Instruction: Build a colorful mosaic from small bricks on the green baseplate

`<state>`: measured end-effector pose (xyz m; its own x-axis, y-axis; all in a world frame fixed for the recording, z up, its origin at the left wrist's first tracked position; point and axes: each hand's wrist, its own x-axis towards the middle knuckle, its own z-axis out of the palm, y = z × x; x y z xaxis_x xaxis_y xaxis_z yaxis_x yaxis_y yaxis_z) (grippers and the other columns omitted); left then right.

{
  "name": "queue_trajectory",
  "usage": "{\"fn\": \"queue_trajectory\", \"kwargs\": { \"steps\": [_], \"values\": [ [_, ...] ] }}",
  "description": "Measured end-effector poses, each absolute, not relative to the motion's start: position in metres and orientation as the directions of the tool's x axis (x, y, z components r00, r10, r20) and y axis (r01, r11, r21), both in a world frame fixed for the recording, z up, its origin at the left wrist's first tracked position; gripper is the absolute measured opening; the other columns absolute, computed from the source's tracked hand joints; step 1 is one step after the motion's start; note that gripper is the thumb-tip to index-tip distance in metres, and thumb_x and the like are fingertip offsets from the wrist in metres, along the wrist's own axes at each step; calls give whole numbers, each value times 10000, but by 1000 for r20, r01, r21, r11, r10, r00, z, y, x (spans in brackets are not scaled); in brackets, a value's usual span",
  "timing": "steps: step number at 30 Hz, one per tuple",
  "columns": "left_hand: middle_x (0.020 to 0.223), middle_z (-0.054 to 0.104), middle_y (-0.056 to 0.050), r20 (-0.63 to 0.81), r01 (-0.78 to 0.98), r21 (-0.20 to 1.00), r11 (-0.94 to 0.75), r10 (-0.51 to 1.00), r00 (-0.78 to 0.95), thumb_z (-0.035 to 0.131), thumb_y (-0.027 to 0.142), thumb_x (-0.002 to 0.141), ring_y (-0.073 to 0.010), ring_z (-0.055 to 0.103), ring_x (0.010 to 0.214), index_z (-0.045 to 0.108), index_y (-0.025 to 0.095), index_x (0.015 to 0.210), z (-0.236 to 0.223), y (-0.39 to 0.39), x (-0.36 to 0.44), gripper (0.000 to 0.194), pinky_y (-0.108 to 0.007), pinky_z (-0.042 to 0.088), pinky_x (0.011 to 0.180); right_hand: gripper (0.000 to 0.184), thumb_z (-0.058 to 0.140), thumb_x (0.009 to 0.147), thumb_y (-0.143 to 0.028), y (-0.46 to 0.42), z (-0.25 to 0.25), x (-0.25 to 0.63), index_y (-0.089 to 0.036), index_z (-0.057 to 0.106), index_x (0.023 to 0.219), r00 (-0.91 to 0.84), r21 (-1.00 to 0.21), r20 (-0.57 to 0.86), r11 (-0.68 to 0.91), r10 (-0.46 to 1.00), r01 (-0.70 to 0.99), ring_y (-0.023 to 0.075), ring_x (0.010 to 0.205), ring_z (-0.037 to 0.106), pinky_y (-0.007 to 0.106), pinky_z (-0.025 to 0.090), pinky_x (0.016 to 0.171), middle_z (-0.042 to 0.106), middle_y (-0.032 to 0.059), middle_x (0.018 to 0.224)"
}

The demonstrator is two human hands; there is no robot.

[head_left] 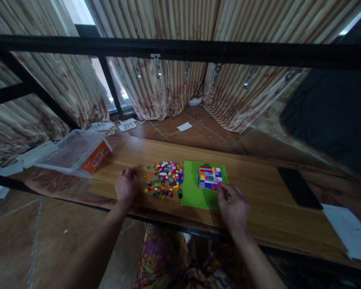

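A multicoloured block of stacked toy bricks (209,178) stands on a green studded baseplate (190,196). My right hand (235,206) is at the block's near right corner, thumb and finger pinched on a small pink brick (220,184) that touches or almost touches the top. My left hand (127,185) rests on the wooden table with its fingers curled in, and nothing shows in them. Between it and the baseplate lies a loose pile of small coloured bricks (169,171), spread out toward the near side.
A clear plastic box (75,150) with an orange label sits at the table's left end. On the right lie a black phone-like slab (299,188) and a white sheet of paper (350,230). A dark metal bar (180,50) crosses in front of striped curtains (168,88).
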<state>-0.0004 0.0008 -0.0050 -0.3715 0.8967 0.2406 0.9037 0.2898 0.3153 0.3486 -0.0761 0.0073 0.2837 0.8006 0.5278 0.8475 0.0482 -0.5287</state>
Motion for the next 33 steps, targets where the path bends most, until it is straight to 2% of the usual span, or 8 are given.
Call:
{"fn": "queue_trajectory", "kwargs": {
  "steps": [7,10,13,16,19,21,27,33],
  "values": [
    [1040,625,-78,242,902,326,283,897,-369,396,289,900,-195,590,859,662,211,981,-3,0,1,288,-284,392,647,279,524,892,-361,-79,7,349,-164,713,947,293,-574,501,59,814,816,194,788,645,280,485,669,703,88,867],
    [1033,624,-83,225,900,320,295,900,-375,394,292,901,-197,594,856,662,206,983,-2,-1,2,293,-287,389,643,301,541,876,-398,-79,10,348,-162,724,914,348,-661,445,41,825,749,203,801,651,294,486,685,712,102,888],
    [1040,622,-89,210,897,319,305,900,-381,397,287,899,-200,594,876,661,202,987,0,-1,3,291,-288,392,652,279,619,807,-418,-74,12,348,-166,730,851,483,-842,282,-28,829,539,204,777,659,313,497,707,726,92,863],
    [1036,619,-90,214,897,321,303,900,-380,397,288,900,-200,590,877,659,203,991,1,-1,3,290,-285,393,653,274,739,661,-419,-65,10,352,-175,728,785,608,-976,0,-133,794,173,185,683,649,286,495,602,728,58,772],
    [1041,614,-90,218,896,331,298,899,-379,399,289,900,-195,584,855,662,207,982,2,-1,3,287,-284,387,643,289,816,525,-368,-58,8,359,-184,713,722,566,-967,-253,-205,784,-149,133,544,598,227,449,470,694,9,644],
    [1040,613,-93,214,893,336,298,900,-380,402,288,898,-195,581,842,665,208,983,2,-1,3,288,-286,387,646,280,828,492,-321,-55,8,363,-187,707,707,500,-937,-338,-234,797,-260,109,489,571,206,440,431,675,-8,601],
    [1036,613,-92,219,895,326,303,897,-384,407,278,890,-200,574,843,668,212,979,1,-1,3,283,-290,393,659,215,807,525,-211,-50,12,370,-169,712,714,355,-865,-454,-308,817,-396,100,506,605,187,511,452,700,10,647],
    [1036,616,-93,221,895,331,300,897,-383,413,279,883,-204,577,839,664,212,976,3,-2,4,276,-289,387,645,177,800,552,-188,-48,8,370,-182,684,685,339,-874,-412,-262,846,-408,120,535,635,232,579,537,698,5,635]
  ]
}}
